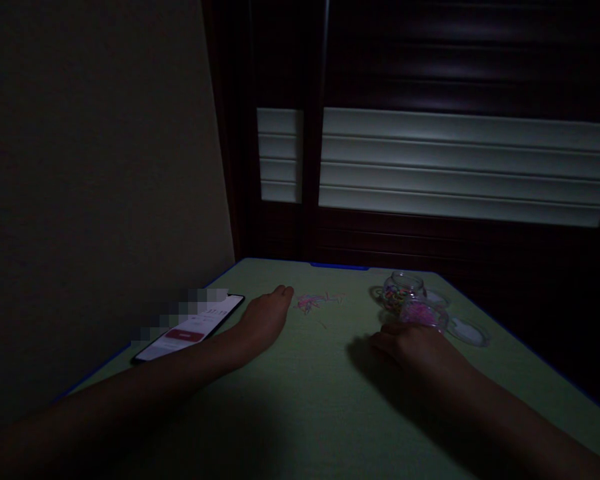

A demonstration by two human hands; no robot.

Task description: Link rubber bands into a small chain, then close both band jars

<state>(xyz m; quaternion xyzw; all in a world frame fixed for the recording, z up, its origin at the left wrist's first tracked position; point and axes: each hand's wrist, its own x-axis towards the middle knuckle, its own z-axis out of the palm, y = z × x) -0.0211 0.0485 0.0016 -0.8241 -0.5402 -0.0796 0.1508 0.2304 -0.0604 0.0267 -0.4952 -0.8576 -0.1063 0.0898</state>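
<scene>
My left hand (267,321) is just left of a small pile of thin pink and pale pieces (310,303), its fingers pressed together. Whether anything is between those fingertips is too dark to tell. Beside the near jar (424,316), which holds pink pieces, is my right hand (414,345). Its fingers are drawn into a pinch, and anything in it is hidden. Behind that stands another clear, lidless jar (404,290) with multicoloured pieces in it. A stray thin piece (323,325) lies in front of the pile.
A round clear lid (467,331) lies right of the jars, and another lid (436,298) is partly behind them. At the left edge of the light green table (310,400) rests a lit phone (190,333). A wall and dark slatted panels stand behind.
</scene>
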